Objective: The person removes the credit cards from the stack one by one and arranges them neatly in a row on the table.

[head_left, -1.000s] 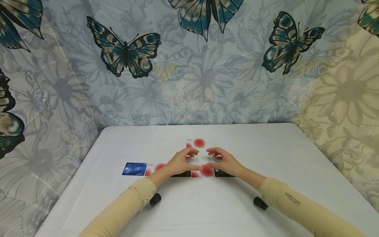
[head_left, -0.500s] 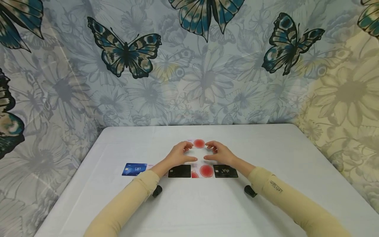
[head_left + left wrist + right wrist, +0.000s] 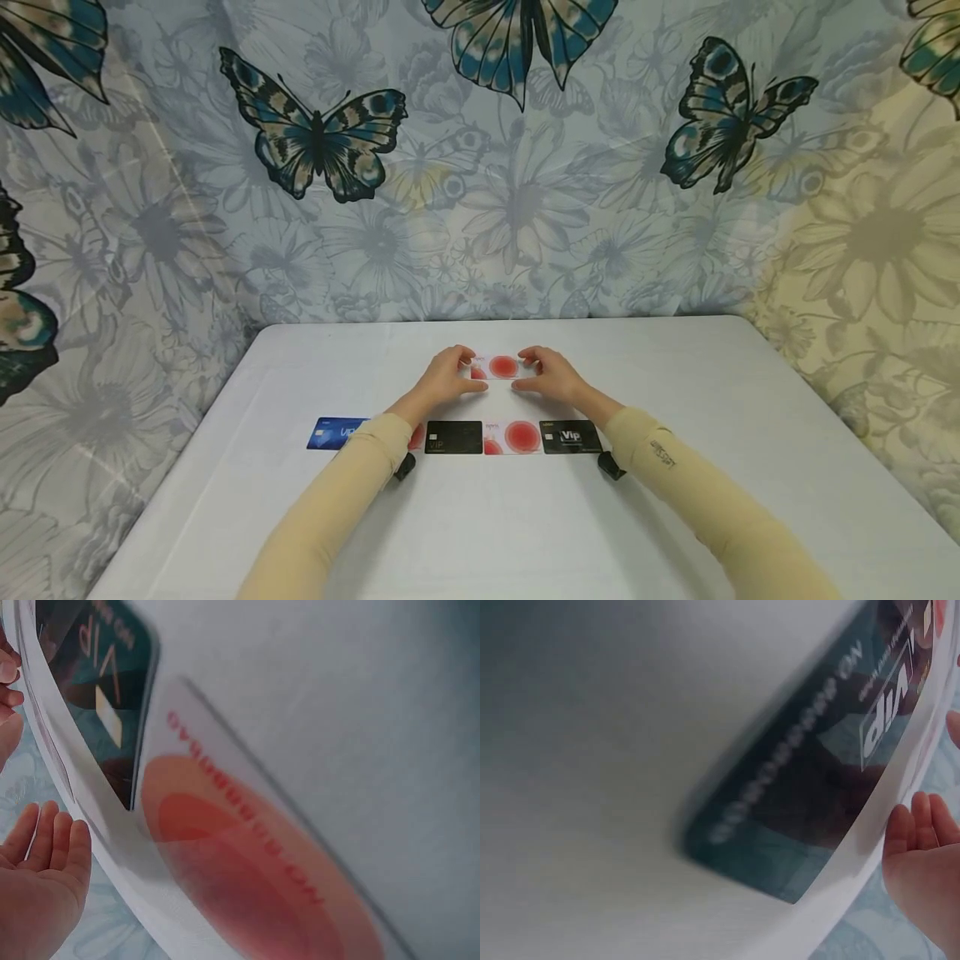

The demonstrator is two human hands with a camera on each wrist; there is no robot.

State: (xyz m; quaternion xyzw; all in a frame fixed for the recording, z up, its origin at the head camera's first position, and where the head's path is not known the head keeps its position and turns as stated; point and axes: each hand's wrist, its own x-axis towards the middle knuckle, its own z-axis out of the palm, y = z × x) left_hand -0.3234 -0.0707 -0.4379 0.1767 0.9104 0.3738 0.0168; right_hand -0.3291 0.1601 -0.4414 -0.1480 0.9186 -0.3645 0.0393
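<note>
1. The white card with a red circle lies flat on the table, just beyond the row of cards, set apart from it.
2. The left hand pinches its left end, thumb on the near edge and fingers on the far edge.
3. The right hand pinches the right end likewise, a two-sided hold that seems meant to keep it square.
4. The row nearer the person than that card runs blue card, black card, red-circle card, black VIP card, edge to edge.

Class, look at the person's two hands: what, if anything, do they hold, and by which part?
Both hands, left hand and right hand, pinch the white red-dotted card by its short ends.
</note>
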